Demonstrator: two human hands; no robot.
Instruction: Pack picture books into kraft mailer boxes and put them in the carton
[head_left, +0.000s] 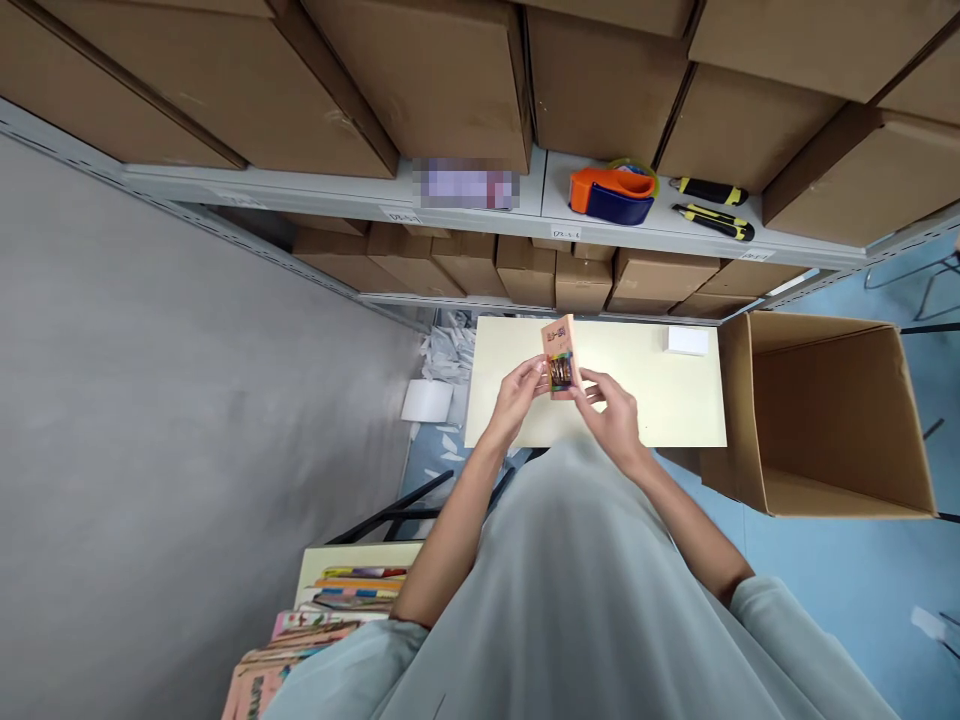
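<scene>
A thin pink book [556,340] with a dark, multicoloured picture on its lower cover is held up over the pale table [510,420]. My left hand [517,392] grips its left edge between thumb and fingers. On the opposite edge, near the lower corner, my right hand [613,415] holds it with the thumb in front. The cover faces me and the book leans slightly. Behind it and to the right, a small white box or block [686,341] lies at the back of the table.
An open cardboard box [840,400] stands against the table's right end. Shelves of cartons [457,80] rise in front, with a tape dispenser [611,195] and box cutters [712,220]. At lower left is a pile of books [315,630]; a white roll [427,400] stands left of the table.
</scene>
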